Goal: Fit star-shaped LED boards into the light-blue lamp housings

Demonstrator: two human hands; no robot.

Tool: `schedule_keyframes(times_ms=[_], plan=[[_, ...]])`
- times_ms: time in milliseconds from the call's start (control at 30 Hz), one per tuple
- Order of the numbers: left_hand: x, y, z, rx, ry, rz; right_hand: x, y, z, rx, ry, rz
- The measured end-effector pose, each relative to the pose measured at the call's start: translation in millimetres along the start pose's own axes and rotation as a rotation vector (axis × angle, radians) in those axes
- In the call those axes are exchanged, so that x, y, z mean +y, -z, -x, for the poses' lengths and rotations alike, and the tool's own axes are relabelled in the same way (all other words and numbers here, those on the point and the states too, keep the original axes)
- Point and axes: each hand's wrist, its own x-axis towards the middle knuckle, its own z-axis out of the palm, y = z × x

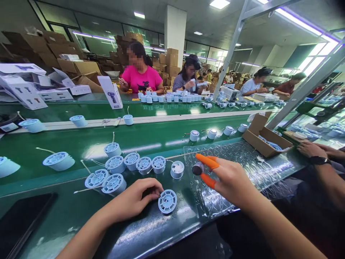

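Note:
My left hand [144, 196] has its fingers curled, with the tips pinched at the left edge of a light-blue round fan housing [167, 201], which stands on the dark green worktop. Orange finger cots cover the thumb and fingers of my right hand [229, 178]. Between them is a small dark cylindrical motor [198, 168], held above a clear plastic tray [229, 201]. Just behind the left hand's housing stands another housing with white fan blades [177, 169]. To its left are several more blue housings [144, 165], many with a thin white wire sticking out.
A green conveyor belt [151, 129] runs across, carrying spaced-out housings. An open cardboard box [265, 138] with blue parts stands at the right, near a co-worker's hand [312, 153]. A black phone-like slab [24, 219] lies at left. Several people sit across the belt.

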Motion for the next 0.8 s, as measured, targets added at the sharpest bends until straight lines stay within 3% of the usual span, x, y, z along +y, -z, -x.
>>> schedule_keyframes(times_ms=[133, 400, 633, 800], plan=[[-3, -2.8, -2, 0.036, -0.064, -0.071, -15, 14, 3, 0.04, 0.034, -0.033], [-7, -6.0, -3, 0.072, -0.225, -0.256, -21, 24, 7, 0.064, 0.001, -0.134], [-8, -6.4, -2, 0.104, -0.32, -0.382, -21, 24, 10, -0.018, -0.203, -0.263], [-5, -3.0, 1, 0.102, -0.343, -0.396, -17, 20, 9, -0.06, -0.26, -0.279]])
